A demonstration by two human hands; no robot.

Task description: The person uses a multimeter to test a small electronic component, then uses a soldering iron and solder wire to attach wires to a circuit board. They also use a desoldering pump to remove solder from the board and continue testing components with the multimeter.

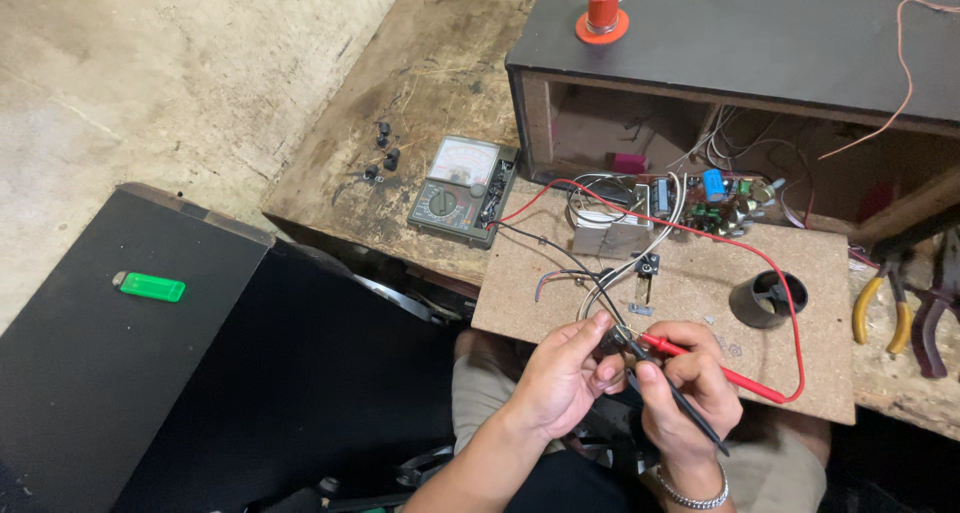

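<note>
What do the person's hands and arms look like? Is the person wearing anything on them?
Both arms are bare, with no sleeves and no gloves. The left hand wears nothing that shows. The right hand has a silver chain bracelet around its wrist. No rings or watch can be seen.

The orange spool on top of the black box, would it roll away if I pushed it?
Probably not as it stands: the orange spool sits upright on one flat flange on the black box, so a push would likely slide or tip it. Tipped onto its side, its round flanges could roll. It looks small, so probably light.
</note>
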